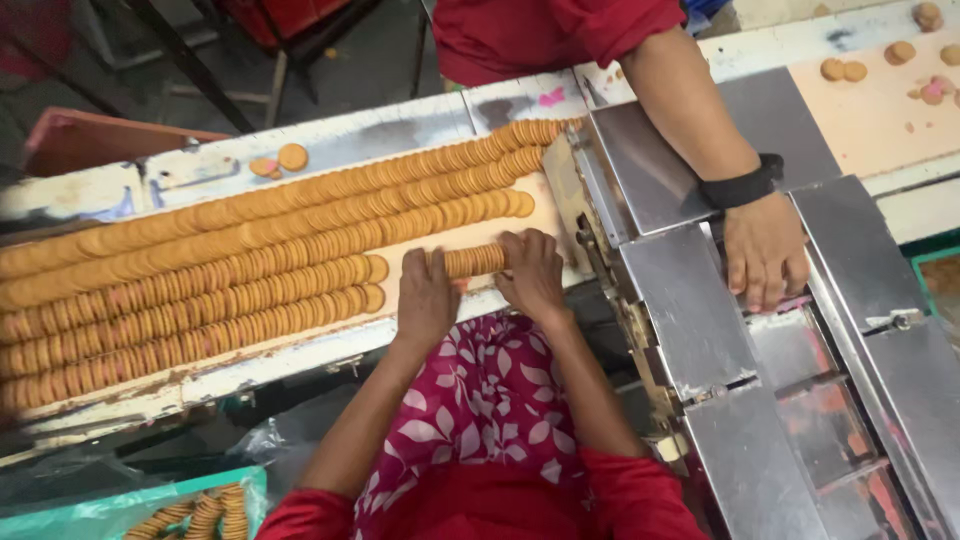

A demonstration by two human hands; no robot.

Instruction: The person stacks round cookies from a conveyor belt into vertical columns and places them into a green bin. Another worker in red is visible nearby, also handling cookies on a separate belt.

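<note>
Left hand (425, 295) and right hand (532, 272) clamped on short stack of round tan biscuits (474, 261), beside long biscuit rows (250, 270); co-worker's hand (765, 250) rested on steel chute (690, 310)

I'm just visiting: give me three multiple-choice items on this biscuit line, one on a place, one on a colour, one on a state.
1. Where is the short stack of round tan biscuits?
A between the person's two hands
B in the green-lined bin
C on the steel chute

2. What colour is the co-worker's wristband?
A white
B black
C yellow

3. How do the long biscuit rows on the tray lie?
A scattered flat
B piled in heaps
C on edge, packed in lines

Answers:
1 A: left hand and right hand press its ends.
2 B: it is a dark band.
3 C: the discs overlap in rows.
</note>
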